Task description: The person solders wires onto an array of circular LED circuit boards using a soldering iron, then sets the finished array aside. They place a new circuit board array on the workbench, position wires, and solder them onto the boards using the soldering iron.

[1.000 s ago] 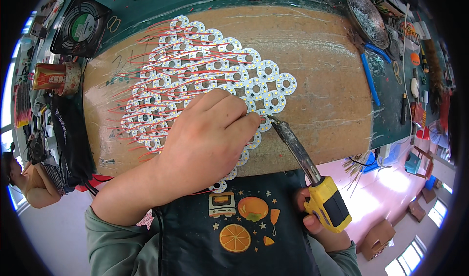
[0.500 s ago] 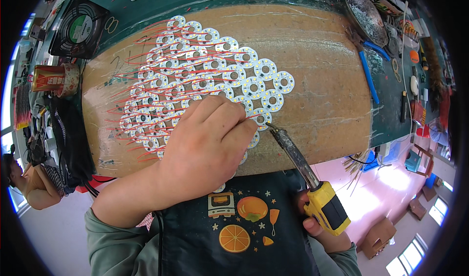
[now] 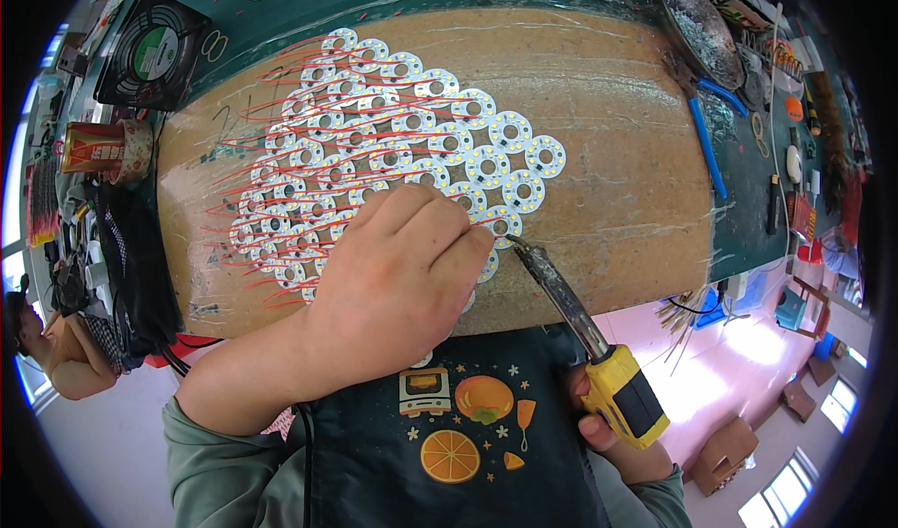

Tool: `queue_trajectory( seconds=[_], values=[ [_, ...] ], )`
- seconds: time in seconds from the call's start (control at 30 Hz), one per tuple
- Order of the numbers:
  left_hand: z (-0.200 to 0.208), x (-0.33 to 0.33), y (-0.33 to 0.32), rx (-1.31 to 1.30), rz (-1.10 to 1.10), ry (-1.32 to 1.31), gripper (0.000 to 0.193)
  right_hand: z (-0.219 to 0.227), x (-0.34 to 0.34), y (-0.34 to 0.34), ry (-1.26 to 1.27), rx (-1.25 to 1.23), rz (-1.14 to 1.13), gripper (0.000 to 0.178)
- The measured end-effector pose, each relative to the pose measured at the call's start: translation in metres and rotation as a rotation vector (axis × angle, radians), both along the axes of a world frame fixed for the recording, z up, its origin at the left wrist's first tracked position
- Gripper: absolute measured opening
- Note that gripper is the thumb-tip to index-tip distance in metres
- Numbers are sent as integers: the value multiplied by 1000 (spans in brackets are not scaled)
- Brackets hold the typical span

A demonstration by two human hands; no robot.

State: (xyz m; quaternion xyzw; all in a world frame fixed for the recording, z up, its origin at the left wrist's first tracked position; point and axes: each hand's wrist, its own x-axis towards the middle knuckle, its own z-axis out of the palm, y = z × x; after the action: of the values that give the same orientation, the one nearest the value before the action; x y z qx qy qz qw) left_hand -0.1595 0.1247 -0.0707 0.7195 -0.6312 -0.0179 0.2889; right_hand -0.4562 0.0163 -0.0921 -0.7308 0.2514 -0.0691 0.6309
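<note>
Brown workboard (image 3: 617, 191): yellow-handled soldering-iron (image 3: 586, 328) clasped in right hand (image 3: 599, 433), slanting far-left toward white circuit-ring (image 3: 514, 221); left hand (image 3: 400, 271) bunched, hold unclear.

soldering iron (image 3: 591, 339) in right hand (image 3: 600, 432), near rings (image 3: 465, 143)

Dozens of rings (image 3: 501, 166), one soldering iron (image 3: 587, 330), one fan (image 3: 156, 51)

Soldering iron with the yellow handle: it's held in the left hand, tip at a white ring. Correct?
No: the head view shows the soldering iron held in the right hand, not the left hand. The yellow handle and the tip at a white ring are as you say.
</note>
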Motion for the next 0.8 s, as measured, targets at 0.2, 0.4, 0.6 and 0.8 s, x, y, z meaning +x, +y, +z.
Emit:
queue_trajectory(
  seconds=[0.2,0.4,0.6,0.8],
  values=[
    [-2,1,0,14,-11,-12,29,-4,-1,-5,-57,152,23,45],
    [6,2,1,30,-21,-4,31,-9,-13,-2,-109,213,-65,50],
    [33,44,-11,20,26,-124,23,-17,-8,-1,-288,380,-152,62],
    [27,135,-59,128,213,-274,20,-32,-5,-1,-413,381,-121,61]
  ],
)
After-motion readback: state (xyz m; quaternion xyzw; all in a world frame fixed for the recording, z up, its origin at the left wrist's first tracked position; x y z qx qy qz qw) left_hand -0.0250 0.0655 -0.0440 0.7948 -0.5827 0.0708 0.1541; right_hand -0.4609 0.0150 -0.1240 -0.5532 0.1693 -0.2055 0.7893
